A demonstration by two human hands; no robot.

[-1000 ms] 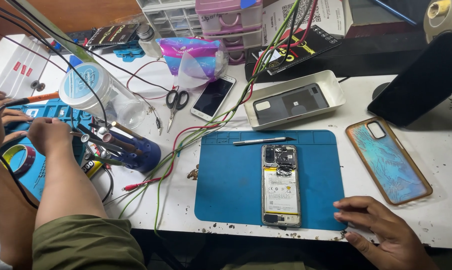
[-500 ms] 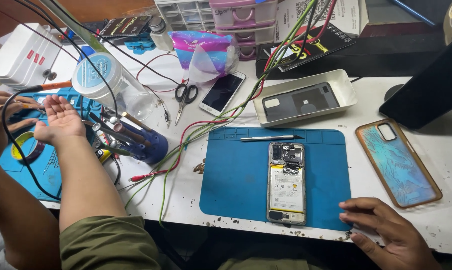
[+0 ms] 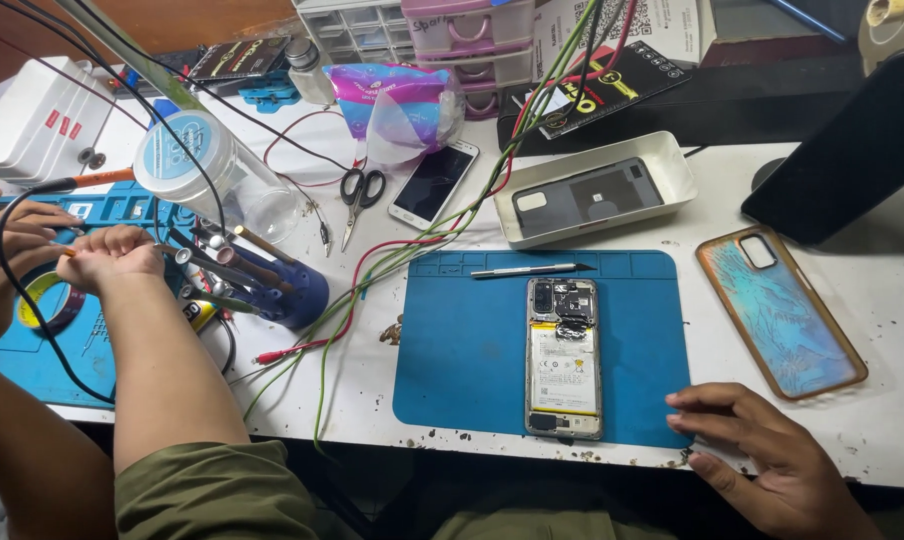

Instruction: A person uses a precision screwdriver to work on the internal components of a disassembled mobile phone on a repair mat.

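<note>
The opened phone (image 3: 564,357) lies flat on the blue mat (image 3: 462,350), back cover off and battery showing. Its long axis runs straight from the mat's near edge to its far edge. The camera end points to the far edge and the plug end to you. It sits right of the mat's middle and square to its sides.

Your right hand (image 3: 767,455) rests palm down on the counter (image 3: 877,430) at the mat's near right corner. The fingers are spread and point left, the fingertips touch the mat's edge, and the hand grips nothing. The phone lies just left of those fingertips, near them but not touching.

Your left arm reaches up and away from the mat's left side, forearm bare below an olive sleeve. Your left hand (image 3: 112,257) is curled into a loose fist, knuckles up; you cannot tell whether it grips anything. It hovers well left of the mat, just beside the tool stand (image 3: 272,285). The phone is well apart from it.

Another hand (image 3: 2,255) shows farther left of the mat. A thin metal tool (image 3: 532,270) lies crosswise along the mat's far edge, just beyond the phone.
</note>
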